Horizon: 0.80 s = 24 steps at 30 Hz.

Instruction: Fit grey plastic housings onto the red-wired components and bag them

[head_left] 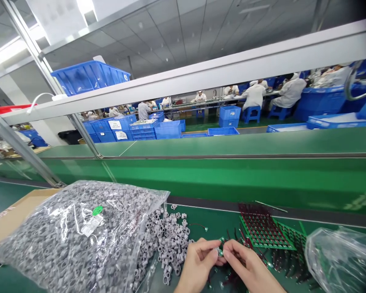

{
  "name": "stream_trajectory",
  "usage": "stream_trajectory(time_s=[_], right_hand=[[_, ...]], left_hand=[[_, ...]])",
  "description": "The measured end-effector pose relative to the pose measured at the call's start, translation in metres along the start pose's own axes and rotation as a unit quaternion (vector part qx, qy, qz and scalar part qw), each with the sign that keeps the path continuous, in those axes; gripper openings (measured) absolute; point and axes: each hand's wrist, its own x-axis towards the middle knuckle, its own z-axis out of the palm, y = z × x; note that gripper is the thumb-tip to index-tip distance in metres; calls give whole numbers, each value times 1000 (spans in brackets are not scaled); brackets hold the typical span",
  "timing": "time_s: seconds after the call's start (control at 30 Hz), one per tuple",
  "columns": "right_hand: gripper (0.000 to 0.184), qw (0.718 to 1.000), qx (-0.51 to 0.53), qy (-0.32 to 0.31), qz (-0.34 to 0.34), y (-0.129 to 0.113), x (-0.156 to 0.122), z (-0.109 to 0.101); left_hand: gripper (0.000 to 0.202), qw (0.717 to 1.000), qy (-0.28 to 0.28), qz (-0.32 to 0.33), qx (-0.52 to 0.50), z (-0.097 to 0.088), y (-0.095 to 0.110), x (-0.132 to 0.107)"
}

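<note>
My left hand (198, 262) is closed in a pinch on a small grey plastic ring (217, 249). My right hand (245, 260) meets it at the fingertips, pinching a small green circuit board (221, 252) against the ring; how far the two are joined is hidden by the fingers. Left of my hands lies a loose pile of grey plastic rings (172, 240), spilling from a large clear bag (88, 240) full of them. To the right, green circuit board panels (264, 228) with dark red wires rest on the bench, and loose wired boards (232, 278) lie beneath my hands.
A crumpled clear plastic bag (343, 258) sits at the right. Cardboard (21, 203) lies under the large bag. Beyond the bench runs a green conveyor belt (232, 175), with a metal frame and shelf (183, 81) above it. A blue bin (90, 77) stands on the shelf; people work farther back.
</note>
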Motion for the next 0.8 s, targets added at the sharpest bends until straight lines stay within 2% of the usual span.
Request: stream_trajectory(time_s=[0.1, 0.17, 0.27, 0.33, 0.4, 0.47, 0.6, 0.67, 0.8], right_hand=[[35, 999, -34, 30, -24, 2, -3, -2], [28, 990, -83, 72, -93, 3, -6, -2], [12, 945, -181, 115, -246, 3, -7, -2], [13, 919, -223, 120, -304, 1, -7, -2], [14, 915, -228, 114, -312, -2, -5, -2], [13, 927, -213, 101, -292, -5, -4, -2], [15, 939, -206, 84, -264, -6, -6, -4], [14, 926, -226, 87, -290, -3, -7, -5], [17, 882, -289, 107, -356, 8, -8, -7]], left_hand=[[62, 999, 41, -13, 16, 2, 5, 0], [63, 998, 59, -20, 12, 4, 6, -1], [62, 998, 59, -28, -7, 7, 10, -3], [61, 998, 54, -38, -26, 8, 12, -4], [60, 996, 54, -53, -46, 8, 14, -4], [59, 995, 57, -59, -54, 8, 16, -5], [58, 998, 52, -30, -29, 8, 17, -4], [58, 998, 49, -26, -21, 9, 17, -4], [63, 997, 50, -49, -19, 10, 15, -7]])
